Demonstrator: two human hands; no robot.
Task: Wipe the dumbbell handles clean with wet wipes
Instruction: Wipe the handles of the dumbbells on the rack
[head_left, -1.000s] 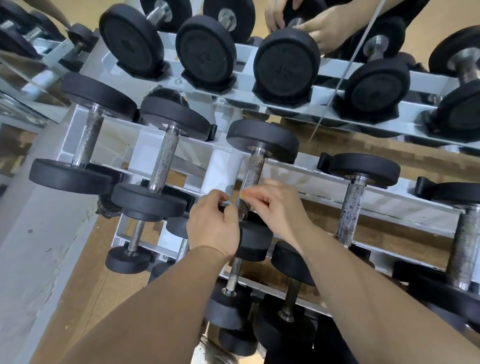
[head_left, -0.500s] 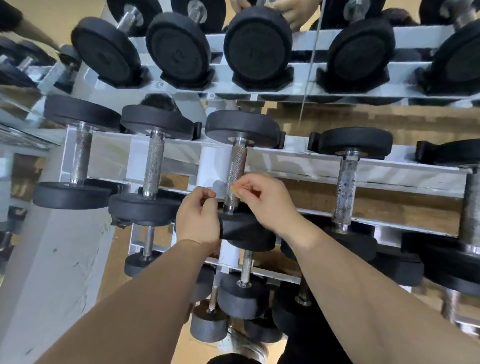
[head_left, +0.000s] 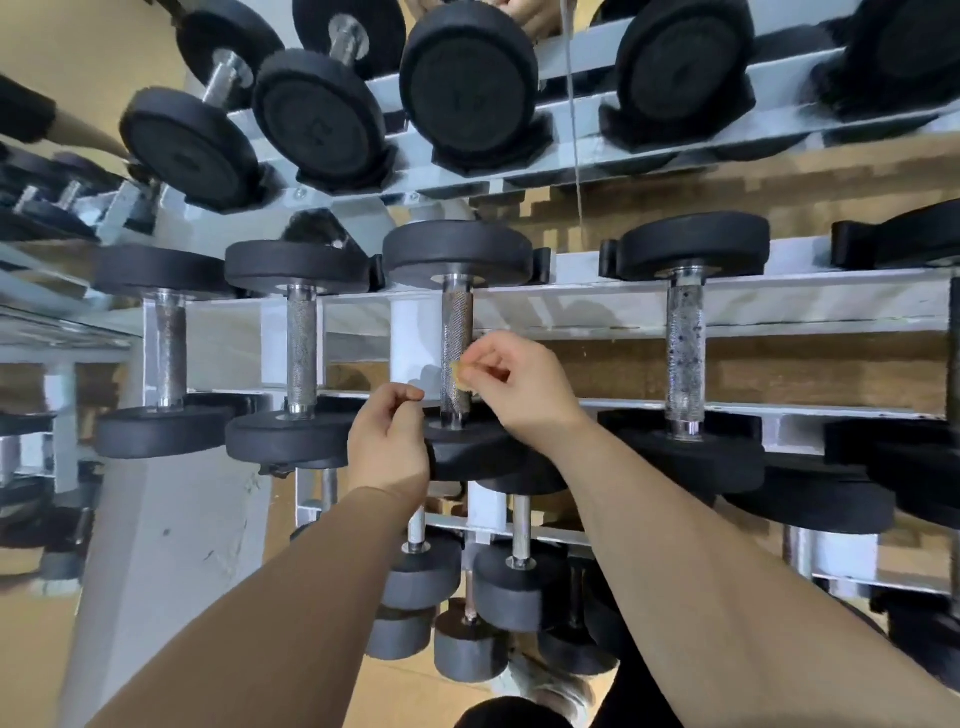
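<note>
Right hand (head_left: 511, 384) slid wipe (head_left: 460, 375) up handle (head_left: 456, 322), dumbbells (head_left: 301, 353) flanking.

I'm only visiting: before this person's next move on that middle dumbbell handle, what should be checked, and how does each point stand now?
1. Wiping material in the right hand: it pinches a small yellowish scrap; whether that is a wet wipe, cannot tell.
2. Scrap at the middle knurled handle: at its right edge, ok.
3. Left hand off the handle: curled just left of it, ok.
4. Left hand holding anything: cannot tell.
5. Middle dumbbell seated across the rack rails: ok.
6. Next handle to the right clean: dark specks, not ok.
</note>
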